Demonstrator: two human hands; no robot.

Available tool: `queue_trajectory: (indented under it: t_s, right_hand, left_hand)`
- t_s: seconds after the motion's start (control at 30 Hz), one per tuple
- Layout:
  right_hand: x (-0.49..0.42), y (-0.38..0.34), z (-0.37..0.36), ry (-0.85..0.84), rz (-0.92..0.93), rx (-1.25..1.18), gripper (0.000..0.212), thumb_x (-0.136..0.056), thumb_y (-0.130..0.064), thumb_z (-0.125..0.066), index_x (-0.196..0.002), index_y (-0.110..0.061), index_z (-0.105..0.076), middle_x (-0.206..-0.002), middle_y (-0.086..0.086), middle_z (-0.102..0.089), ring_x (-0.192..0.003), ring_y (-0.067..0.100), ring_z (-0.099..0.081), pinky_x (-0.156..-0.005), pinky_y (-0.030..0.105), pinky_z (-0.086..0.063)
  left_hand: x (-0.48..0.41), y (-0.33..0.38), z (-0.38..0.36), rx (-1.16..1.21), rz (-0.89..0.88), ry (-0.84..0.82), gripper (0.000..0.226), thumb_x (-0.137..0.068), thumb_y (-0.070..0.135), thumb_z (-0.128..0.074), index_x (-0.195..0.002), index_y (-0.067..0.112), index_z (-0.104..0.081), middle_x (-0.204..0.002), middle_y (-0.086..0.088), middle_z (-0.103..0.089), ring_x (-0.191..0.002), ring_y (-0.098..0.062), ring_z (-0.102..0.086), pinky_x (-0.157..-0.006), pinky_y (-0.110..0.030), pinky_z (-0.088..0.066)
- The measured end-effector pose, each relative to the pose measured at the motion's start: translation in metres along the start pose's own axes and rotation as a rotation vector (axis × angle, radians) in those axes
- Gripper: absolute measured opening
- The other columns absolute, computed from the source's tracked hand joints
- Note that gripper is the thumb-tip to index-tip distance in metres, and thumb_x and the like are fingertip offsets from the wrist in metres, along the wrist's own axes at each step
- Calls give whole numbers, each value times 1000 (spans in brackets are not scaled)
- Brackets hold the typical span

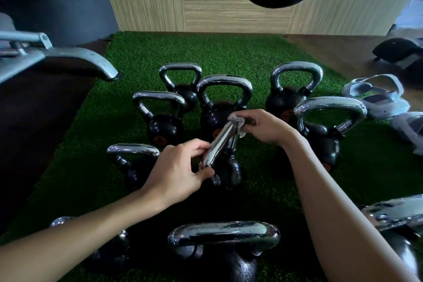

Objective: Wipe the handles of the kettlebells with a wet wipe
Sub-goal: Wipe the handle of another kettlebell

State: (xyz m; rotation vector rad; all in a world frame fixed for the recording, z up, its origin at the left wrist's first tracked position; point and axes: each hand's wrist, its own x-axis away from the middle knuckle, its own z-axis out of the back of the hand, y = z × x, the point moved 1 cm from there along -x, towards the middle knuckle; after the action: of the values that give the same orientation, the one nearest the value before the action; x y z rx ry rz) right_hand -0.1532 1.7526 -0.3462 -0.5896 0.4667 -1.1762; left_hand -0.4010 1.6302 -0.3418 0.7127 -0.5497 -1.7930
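The person works over a cluster of kettlebells (215, 110) on the turf (251, 52). The one in hand sits in the middle of the group, just in front of them. Its handle (219, 142) is turned so the top bar runs on a slant, from near left up and away to far right, whereas most of the others show their loops square on. The black body (235, 171) hangs below the bar in deep shadow, and I cannot tell whether it stands flat or is tipped.

The left hand (180, 167) has fingers and thumb curled round the near end of the bar, at the bend. I take that for a steadying hold, so the bell does not twist or rock while the other end is rubbed. The right hand (263, 128) pinches the wipe (238, 121) against the far end of the bar. The wipe is bunched into a small pale wad, with the fingertips closed on it and the cloth lapped partly over the chrome. From there the natural stroke, I would say, is down along the bar toward the left hand.

Water beads stand on the nearest bar (224, 233) and on the big loop (329, 107) to the right. Those two may be done already, though I would not swear to it.
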Motion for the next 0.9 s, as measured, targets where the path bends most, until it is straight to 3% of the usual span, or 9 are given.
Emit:
queue_trajectory:
  t_s: [0.1, 0.17, 0.27, 0.47, 0.63, 0.73, 0.8, 0.83, 0.9]
  right_hand:
    - [14, -2, 4, 41, -44, -1, 40, -93, -16, -70, -123, -42, -70, -110, -19, -74, -101, 4, -66, -89, 27, -45]
    - [28, -5, 1, 92, -89, 58, 44, -92, -19, -72, -132, -37, -66, -119, -12, -72, -108, 9, -64, -87, 21, -39]
    - [53, -14, -10, 214, -106, 97, 45, -92, -16, -70, -136, -26, -64, -129, -4, -70, -121, 16, -62, -84, 11, -34]
    - [77, -26, -20, 310, -136, 129, 40, -92, -15, -72, -131, -21, -68, -127, -1, -71, -119, 20, -64, -79, 9, -31]
    - [84, -33, -22, 342, -175, 124, 40, -89, -17, -75, -128, -21, -70, -126, -2, -72, -110, 14, -66, -80, 9, -33]
    - [103, -55, -8, 425, -169, 95, 22, -88, -16, -76, -110, -20, -79, -87, -16, -76, -68, -11, -58, -65, 5, -35]
    - [122, -74, 1, 354, -179, 53, 9, -90, -17, -74, -95, -22, -80, -53, -27, -61, -55, -14, -54, -56, 5, -37]
    - [131, -85, 2, 290, -183, 32, 9, -90, -19, -75, -93, -26, -80, -53, -28, -60, -53, -10, -55, -55, 7, -38]
    - [153, -106, -1, 189, -172, -16, 12, -87, -25, -79, -96, -33, -77, -71, -22, -72, -60, -2, -62, -63, 18, -47]
  left_hand:
    - [-14, -13, 16, -77, -56, -97, 59, -76, 24, -91, -130, 28, -67, -126, 10, -71, -73, 27, -58, -77, 1, -45]
    - [-25, -25, 31, -123, -87, -163, 60, -76, 25, -90, -130, 33, -65, -127, 10, -71, -96, 31, -54, -95, -2, -42]
    - [-46, -35, 48, -218, -117, -263, 57, -78, 34, -87, -129, 42, -62, -128, 14, -70, -120, 11, -57, -111, -32, -45]
    - [-78, -30, 62, -414, -171, -339, 55, -76, 37, -88, -124, 41, -62, -125, 13, -71, -119, -5, -64, -104, -42, -50]
    - [-65, -17, 60, -548, -239, -318, 54, -83, 24, -83, -130, 34, -58, -119, 4, -70, -110, -19, -66, -87, -34, -54]
    - [-34, 3, 61, -534, -470, -295, 42, -83, 30, -79, -120, 37, -60, -119, 14, -63, -105, -9, -56, -88, -32, -50]
    - [-16, 15, 66, -416, -449, -445, 23, -85, 42, -76, -105, 39, -65, -105, 19, -65, -92, 5, -55, -80, -19, -45]
    - [-10, 18, 67, -339, -369, -550, 21, -85, 48, -76, -101, 37, -68, -99, 19, -68, -85, 10, -56, -71, -12, -42]
    - [-1, 14, 67, -200, -244, -726, 28, -80, 56, -79, -99, 37, -72, -97, 21, -72, -75, 17, -58, -61, -6, -39]
